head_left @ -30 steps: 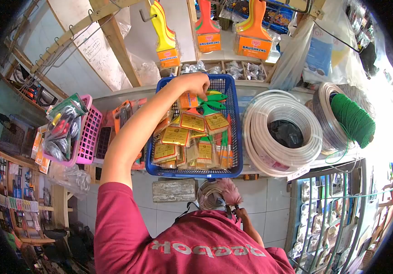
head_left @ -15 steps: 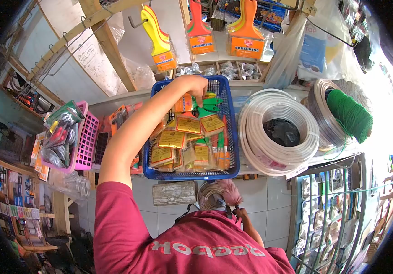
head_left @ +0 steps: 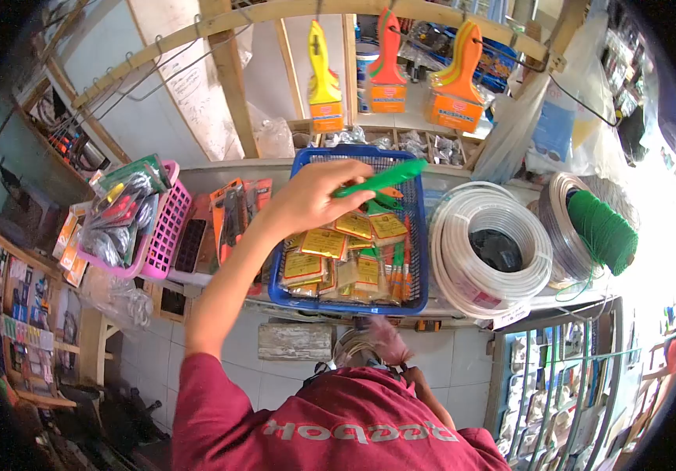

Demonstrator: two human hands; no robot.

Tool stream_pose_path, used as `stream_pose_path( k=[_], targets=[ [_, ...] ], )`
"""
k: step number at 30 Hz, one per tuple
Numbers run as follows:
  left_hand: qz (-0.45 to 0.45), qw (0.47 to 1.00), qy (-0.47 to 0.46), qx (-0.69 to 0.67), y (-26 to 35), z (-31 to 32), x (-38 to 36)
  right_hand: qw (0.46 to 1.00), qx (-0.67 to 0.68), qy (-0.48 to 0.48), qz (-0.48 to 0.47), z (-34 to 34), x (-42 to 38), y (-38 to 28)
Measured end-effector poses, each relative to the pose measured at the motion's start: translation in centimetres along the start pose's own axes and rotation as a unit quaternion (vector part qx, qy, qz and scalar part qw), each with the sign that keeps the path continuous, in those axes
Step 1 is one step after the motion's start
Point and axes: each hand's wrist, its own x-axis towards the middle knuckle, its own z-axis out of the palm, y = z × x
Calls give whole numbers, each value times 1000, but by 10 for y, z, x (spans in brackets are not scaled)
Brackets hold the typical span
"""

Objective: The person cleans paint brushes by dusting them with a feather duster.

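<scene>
My left hand (head_left: 330,191) is closed around a green-handled paintbrush (head_left: 393,177) above the blue basket (head_left: 419,271). The handle points up to the right; the bristle end is hidden by my hand. Packets with yellow labels (head_left: 324,242) and more green- and orange-handled brushes (head_left: 398,263) fill the basket beneath. Low by my body, my right hand (head_left: 415,378) has its fingers wrapped round the handle of a fluffy pink duster (head_left: 389,343), blurred and partly overlapping a coil on the floor.
Paintbrushes (head_left: 455,78) hang from hooks on a wooden rail. A pink basket (head_left: 167,224) of packaged goods and orange-backed packs (head_left: 232,212) lie left. White cable coils (head_left: 491,251) and a green cord roll (head_left: 601,234) stand right. Below is a glass case (head_left: 557,377).
My left hand has lifted out of the blue basket, bringing the green-handled paintbrush up with it. The view has shifted, so the basket and shelf items appear farther right. My right hand still holds the duster.
</scene>
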Motion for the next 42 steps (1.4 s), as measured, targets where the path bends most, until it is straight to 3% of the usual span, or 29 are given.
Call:
stream_pose_path(
  k=[2, 4, 6, 7, 9, 11, 15, 18, 21, 23, 25, 26, 27, 28, 30, 31, 32, 34, 35, 36, 37, 38, 39, 41, 42],
  targets=[
    [-46, 981, 109, -152, 8, -13, -43, 997, -22, 24, -63, -6, 4, -4],
    [-89, 920, 240, -296, 22, -15, -85, 985, -77, 40, -151, -27, -7, -19],
    [-124, 814, 379, -423, 42, -10, -126, 977, -92, 32, -188, -40, -3, -41],
    [-147, 779, 409, -451, 48, -5, -151, 980, -81, 15, -180, -41, -2, -50],
    [-178, 654, 504, -536, 75, 3, -187, 977, -62, 0, -206, -45, 1, -68],
    [-191, 612, 547, -538, 89, 9, -234, 961, -42, -11, -275, -45, 6, -87],
    [-173, 545, 644, -509, 126, -2, -295, 946, -153, 4, -284, -44, 9, -156],
    [-209, 551, 687, -426, 155, -10, -323, 918, 134, -49, -370, -55, -23, -218],
    [-251, 522, 727, -368, 179, -18, -338, 801, 406, -58, -435, -17, -6, -242],
    [-263, 525, 730, -351, 188, -20, -352, 795, 405, -152, -425, -13, -26, -270],
    [-280, 531, 722, -344, 191, -19, -366, 842, 168, -119, -499, -14, -11, -285],
    [-292, 535, 713, -346, 192, -18, -373, 837, 55, -94, -536, -15, -4, -292],
    [-304, 539, 704, -348, 194, -17, -378, 818, 64, -36, -570, -8, -11, -304],
    [-293, 495, 716, -396, 207, -28, -364, 797, 71, 27, -599, -1, -17, -313],
    [-279, 518, 703, -400, 199, -21, -381, 810, 259, 6, -526, 23, -20, -324],
    [-273, 529, 695, -402, 191, -16, -392, 831, 286, -34, -477, 19, -37, -336],
    [-273, 542, 682, -409, 184, -12, -403, 771, 164, 67, -612, 13, -52, -347],
    [-264, 500, 678, -470, 180, -12, -400, 809, -24, 59, -585, -2, -86, -355],
    [-258, 478, 674, -500, 177, -14, -395, 821, 57, 77, -564, 7, -83, -348],
    [-266, 497, 718, -407, 171, -18, -386, 823, 138, 96, -542, 17, -81, -350],
    [-257, 549, 651, -457, 173, -18, -391, 818, 218, 114, -520, 22, -79, -351],
    [-285, 545, 657, -436, 170, -15, -389, 857, 200, 78, -468, 15, -82, -344],
    [-314, 544, 657, -417, 163, -14, -385, 848, 141, 104, -500, 9, -88, -347],
    [-192, 539, 613, -544, 152, -12, -378, 819, 17, 146, -554, -3, -96, -350],
    [-253, 570, 607, -493, 153, -16, -375, 815, 112, 167, -543, -8, -112, -367]
  ],
)
